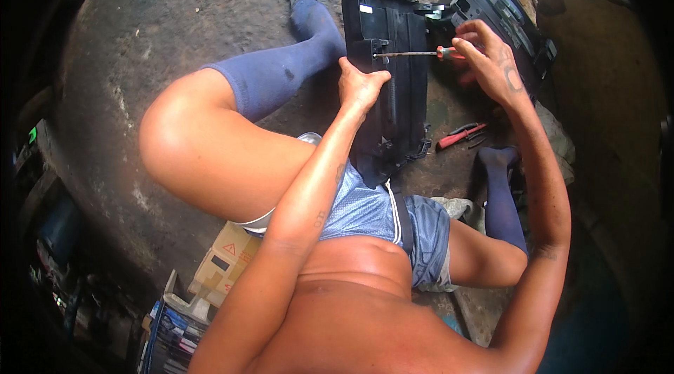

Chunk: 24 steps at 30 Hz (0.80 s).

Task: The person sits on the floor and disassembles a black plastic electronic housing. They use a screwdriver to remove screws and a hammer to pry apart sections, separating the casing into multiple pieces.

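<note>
A long black plastic panel (393, 110) stands between my legs, its lower end against my shorts. My left hand (361, 86) grips its left edge, thumb laid across the front and the other fingers partly hidden. In my right hand (486, 61) is a screwdriver (414, 54) with a red handle, held between thumb and fingers; the lower fingers are smeared by motion. Its metal shaft points left, and the tip meets the upper left part of the panel near a small recess. Whether a screw sits there is too small to tell.
Beyond the panel, a larger black machine casing (498, 12) with pale labels lies at the far right. Pliers with red handles (460, 136) rest on the dark, dirty floor (189, 16) right of the panel. A cardboard box (225, 261) is by my left thigh.
</note>
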Motion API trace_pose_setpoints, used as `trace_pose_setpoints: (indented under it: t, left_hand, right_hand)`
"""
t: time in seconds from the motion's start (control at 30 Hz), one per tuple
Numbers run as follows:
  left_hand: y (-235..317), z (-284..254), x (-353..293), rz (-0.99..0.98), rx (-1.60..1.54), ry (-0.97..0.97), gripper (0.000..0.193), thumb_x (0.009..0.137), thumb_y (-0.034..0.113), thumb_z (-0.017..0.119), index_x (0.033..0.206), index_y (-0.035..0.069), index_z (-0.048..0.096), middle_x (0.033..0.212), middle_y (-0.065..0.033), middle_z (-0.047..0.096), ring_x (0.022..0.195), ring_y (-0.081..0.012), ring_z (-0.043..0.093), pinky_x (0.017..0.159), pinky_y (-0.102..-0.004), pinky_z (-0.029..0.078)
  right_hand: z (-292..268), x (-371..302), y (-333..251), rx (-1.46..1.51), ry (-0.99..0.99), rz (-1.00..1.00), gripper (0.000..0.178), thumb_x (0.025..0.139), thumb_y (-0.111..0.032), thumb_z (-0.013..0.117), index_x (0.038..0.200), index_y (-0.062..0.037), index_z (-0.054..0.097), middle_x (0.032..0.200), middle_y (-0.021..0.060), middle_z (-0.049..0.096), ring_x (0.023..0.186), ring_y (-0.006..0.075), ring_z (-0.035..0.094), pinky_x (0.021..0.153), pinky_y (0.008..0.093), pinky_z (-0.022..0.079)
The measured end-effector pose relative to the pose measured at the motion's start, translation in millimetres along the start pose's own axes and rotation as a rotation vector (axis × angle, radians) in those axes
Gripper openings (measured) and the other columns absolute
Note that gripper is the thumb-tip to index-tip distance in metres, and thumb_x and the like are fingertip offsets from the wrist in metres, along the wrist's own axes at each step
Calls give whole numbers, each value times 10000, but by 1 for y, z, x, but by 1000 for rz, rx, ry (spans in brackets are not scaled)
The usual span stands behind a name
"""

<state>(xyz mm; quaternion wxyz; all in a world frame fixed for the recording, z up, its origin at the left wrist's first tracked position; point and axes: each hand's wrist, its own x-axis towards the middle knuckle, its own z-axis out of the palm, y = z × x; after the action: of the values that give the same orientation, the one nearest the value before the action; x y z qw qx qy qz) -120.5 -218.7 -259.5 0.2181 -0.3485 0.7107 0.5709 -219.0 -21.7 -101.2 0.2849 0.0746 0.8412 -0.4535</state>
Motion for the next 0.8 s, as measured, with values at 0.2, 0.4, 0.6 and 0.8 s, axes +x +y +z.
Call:
trace_pose_setpoints:
  t: [0.2,0.4,0.6,0.8]
  left_hand:
    - [-1,-1,0,37,39,24,830,672,270,857,1292,-60,415,1156,-303,671,1118,-429,672,983,-453,524]
    - [0,-1,-1,26,52,28,829,677,260,858,1299,-60,414,1172,-305,665,1138,-424,665,1002,-447,516]
    - [1,-3,0,-1,58,29,836,677,268,856,1304,-63,411,1177,-309,664,1138,-423,666,1004,-447,515]
    - [0,1,-2,28,27,5,843,673,278,854,1302,-67,411,1176,-313,664,1138,-427,665,996,-448,519]
  right_hand:
    - [-14,-5,-1,-474,-42,-435,346,902,-117,737,1205,-35,590,844,106,689,721,202,702,648,304,563]
    - [-4,-6,14,-424,17,-636,719,784,-12,833,1407,-133,493,937,93,721,969,237,748,805,348,590]
    - [-5,-13,6,-528,-15,-268,883,823,-32,821,1573,-172,375,986,90,723,927,247,743,828,373,598]
    - [-8,-15,4,-412,42,-535,780,837,57,736,1526,-208,482,951,81,664,865,229,713,828,367,588]
